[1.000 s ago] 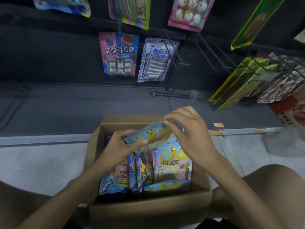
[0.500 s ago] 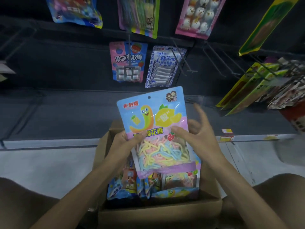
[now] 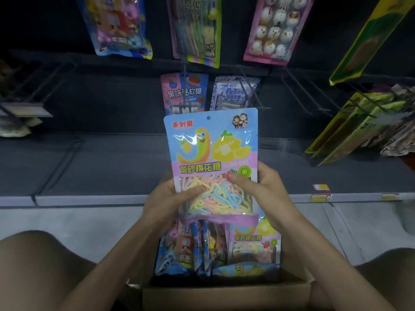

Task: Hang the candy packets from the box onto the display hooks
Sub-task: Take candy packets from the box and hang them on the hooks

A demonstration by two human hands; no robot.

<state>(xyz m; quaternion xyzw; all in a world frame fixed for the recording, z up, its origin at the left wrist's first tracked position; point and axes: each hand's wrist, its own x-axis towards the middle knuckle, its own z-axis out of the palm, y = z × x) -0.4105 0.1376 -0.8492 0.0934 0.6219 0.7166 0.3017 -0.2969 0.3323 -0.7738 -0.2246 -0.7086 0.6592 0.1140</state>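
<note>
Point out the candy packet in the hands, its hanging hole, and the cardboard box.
candy packet [image 3: 211,153]: head view, on the printed front, upper half.
hanging hole [image 3: 209,117]: head view, at the packet's top edge, in the middle.
cardboard box [image 3: 224,298]: head view, on its near front wall.

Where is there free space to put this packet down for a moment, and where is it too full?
The dark bottom shelf is bare left of the held packet, and narrower right of it, up to the green packets. The pale floor in front of the shelf, left of the box, is bare too. Crowded: the box, full of packets.
</note>
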